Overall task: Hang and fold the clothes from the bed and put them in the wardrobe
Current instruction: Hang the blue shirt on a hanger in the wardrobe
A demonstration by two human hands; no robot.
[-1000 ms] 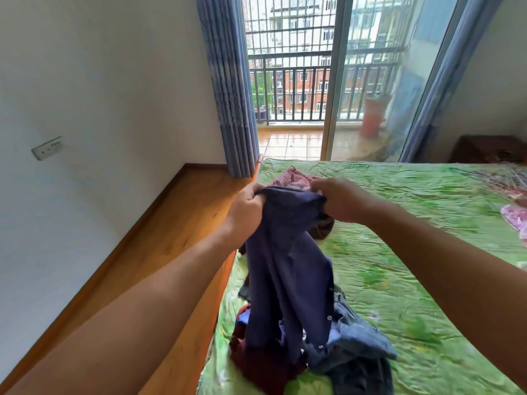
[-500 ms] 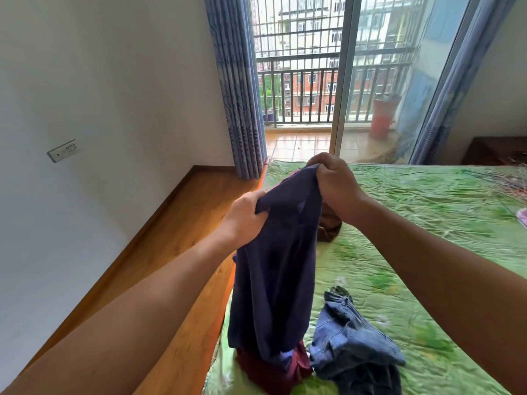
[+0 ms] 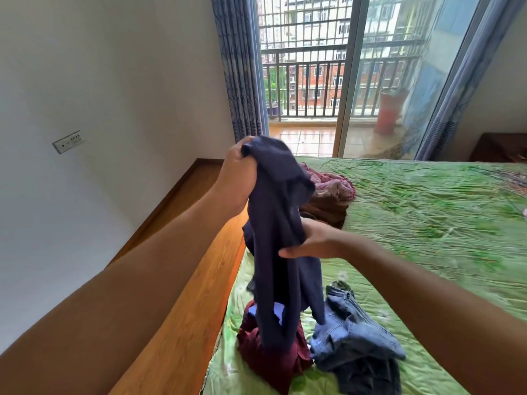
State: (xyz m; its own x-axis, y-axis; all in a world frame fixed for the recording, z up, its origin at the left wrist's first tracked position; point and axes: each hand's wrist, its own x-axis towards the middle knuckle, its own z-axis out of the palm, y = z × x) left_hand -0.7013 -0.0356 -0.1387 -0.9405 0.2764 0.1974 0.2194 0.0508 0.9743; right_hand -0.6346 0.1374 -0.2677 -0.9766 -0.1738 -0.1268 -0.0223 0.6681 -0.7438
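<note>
Left hand (image 3: 239,166): raised over the bed's left edge, fingers curled tight round the top end of the long dark navy cloth garment (image 3: 273,223).
Right hand (image 3: 310,240): lower and to the right, at the garment's middle. The thumb is in front and the fingers behind. It looks like a pinch on the cloth's edge, though the fabric hides the fingertips.
Navy garment: hangs limp from the left hand, and its lower end trails down onto the crumpled maroon garment (image 3: 271,360).
Maroon garment: heaped at the near-left corner of the bed, touching the rumpled blue denim jeans (image 3: 350,337) on its right.
Farther pile: crumpled pink and brown clothes (image 3: 333,192), behind the navy garment, apart from the near heap.
Bed: wrinkled green printed bed cover (image 3: 427,223) over an orange-brown wooden bed frame (image 3: 185,309) — all the loose clothes lie on its left side.
Room: striped blue curtain (image 3: 242,67) beside a glass balcony door, and a white wall socket plate (image 3: 70,141) on the left wall.
</note>
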